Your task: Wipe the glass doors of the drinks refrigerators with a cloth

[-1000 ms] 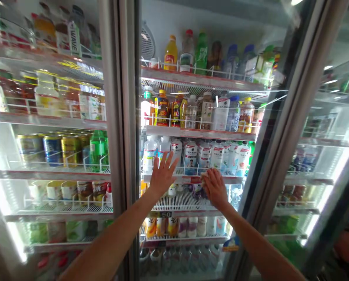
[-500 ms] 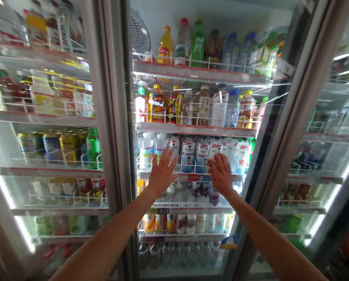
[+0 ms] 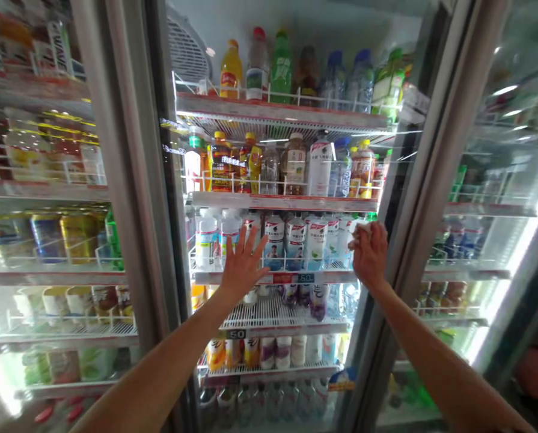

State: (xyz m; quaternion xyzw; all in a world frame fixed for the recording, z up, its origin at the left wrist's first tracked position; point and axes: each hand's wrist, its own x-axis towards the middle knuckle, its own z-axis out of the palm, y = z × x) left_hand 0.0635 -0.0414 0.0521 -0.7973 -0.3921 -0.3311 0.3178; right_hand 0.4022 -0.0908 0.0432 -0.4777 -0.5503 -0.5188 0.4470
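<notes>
Head view, glass door: the pane (image 3: 269,310) is fronting lit shelves of drinks, white-labelled bottles (image 3: 317,240) standing behind the hands.
Left hand: (image 3: 244,263) spreading its fingers wide, palm toward the pane, seemingly leaning on it; holding nothing that shows.
Right hand: (image 3: 371,255) curling partly closed, gripping a crumpled cloth (image 3: 360,236), perhaps tissue.
Cloth: sitting under the fingertips, seemingly pressing the glass, just beside the right door frame (image 3: 436,171). Contact not certain.
Change: right hand and cloth are moving rightward past the bottles; left hand is staying before the same shelf.
Meaning: the cloth is apparently nearing the pane's edge, leaving little glass between it and the frame.
</notes>
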